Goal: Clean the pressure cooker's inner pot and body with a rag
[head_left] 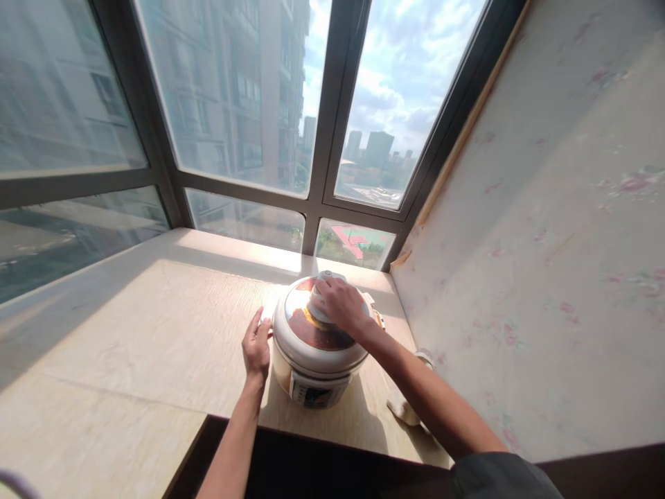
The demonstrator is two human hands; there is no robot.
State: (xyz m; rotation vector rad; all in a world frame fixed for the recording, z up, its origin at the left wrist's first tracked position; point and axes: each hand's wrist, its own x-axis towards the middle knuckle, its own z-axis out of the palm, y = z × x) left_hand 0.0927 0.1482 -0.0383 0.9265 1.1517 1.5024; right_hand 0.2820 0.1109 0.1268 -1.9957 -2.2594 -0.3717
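A white electric pressure cooker [288,371] stands upright on the pale ledge, its control panel [314,395] facing me. Its round lid [322,337], patterned in brown and yellow on top, sits on the body. My right hand [340,301] is closed around the raised lid handle [316,305] at the top, partly covering it. On the cooker's left side, my left hand [256,346] grips at the side handle, fingers behind and thumb in front. Much of that handle is lost in glare and behind the fingers.
A crumpled beige cloth [402,409] lies right of the cooker, partly behind my right forearm. Dark-framed windows [316,173] rise behind the ledge [129,333]. A floral-papered wall [519,277] bounds the right side. The ledge's front edge drops to a dark area.
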